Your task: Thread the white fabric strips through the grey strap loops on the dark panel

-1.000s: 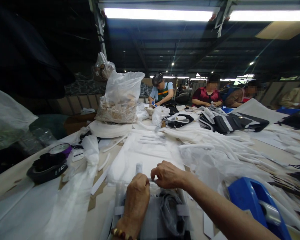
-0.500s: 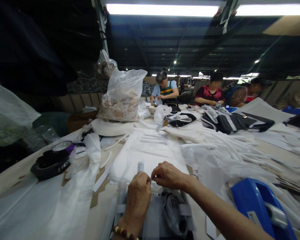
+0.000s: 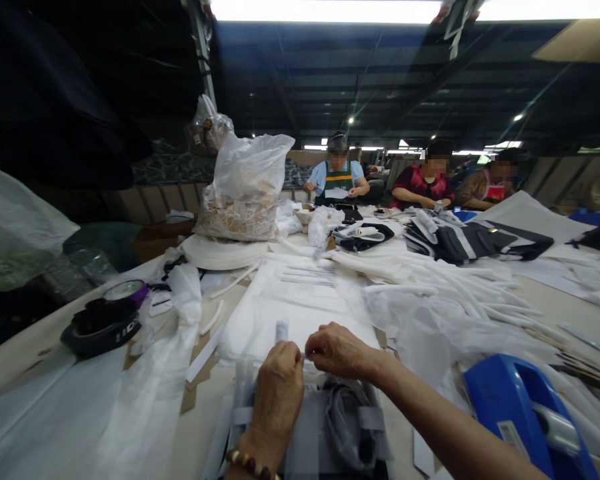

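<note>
Glaring ceiling strip lights (image 3: 325, 9), dim dark upper left, wide-angle edge stretch, soft corners

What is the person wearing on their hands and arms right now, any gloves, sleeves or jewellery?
No gloves: both hands are bare. The left hand has a bracelet of round beads at the wrist, mostly dark reddish-brown with a few pale ones. The right hand carries no ring, watch or band that shows, and the right forearm is uncovered to the picture's edge, with no sleeve in view.

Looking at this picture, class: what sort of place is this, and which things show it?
Most likely a garment packing workshop: co-workers seated along a long shared table, folded dark garments, heaped clear bags, and a blue tape dispenser.
</note>
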Demonstrator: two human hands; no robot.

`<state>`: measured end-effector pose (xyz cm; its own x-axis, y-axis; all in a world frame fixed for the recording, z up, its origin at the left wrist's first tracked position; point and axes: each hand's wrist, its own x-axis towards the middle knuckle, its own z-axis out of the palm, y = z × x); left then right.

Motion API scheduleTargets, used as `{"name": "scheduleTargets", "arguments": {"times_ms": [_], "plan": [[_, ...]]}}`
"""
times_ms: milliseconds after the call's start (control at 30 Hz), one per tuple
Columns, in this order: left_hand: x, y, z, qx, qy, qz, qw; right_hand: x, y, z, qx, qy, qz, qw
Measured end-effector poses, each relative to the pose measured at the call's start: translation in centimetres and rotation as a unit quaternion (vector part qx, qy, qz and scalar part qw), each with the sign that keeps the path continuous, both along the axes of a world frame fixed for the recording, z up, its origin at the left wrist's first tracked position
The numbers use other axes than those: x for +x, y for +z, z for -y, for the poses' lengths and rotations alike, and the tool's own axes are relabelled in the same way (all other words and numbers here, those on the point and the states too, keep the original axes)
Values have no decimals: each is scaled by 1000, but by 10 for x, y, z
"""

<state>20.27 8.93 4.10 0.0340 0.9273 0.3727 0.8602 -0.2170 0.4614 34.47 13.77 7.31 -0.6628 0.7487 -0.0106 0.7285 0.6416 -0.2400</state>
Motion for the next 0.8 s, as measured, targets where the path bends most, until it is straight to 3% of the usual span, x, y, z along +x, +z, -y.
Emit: {"name": "scheduleTargets", "arguments": {"times_ms": [333, 800], "plan": [[5, -2, -4, -45, -25, -33, 998, -1, 3, 7, 4, -13, 14, 1000], [7, 1, 0, -67, 0, -93, 993, 1, 2, 9, 13, -16, 19, 1000]]}}
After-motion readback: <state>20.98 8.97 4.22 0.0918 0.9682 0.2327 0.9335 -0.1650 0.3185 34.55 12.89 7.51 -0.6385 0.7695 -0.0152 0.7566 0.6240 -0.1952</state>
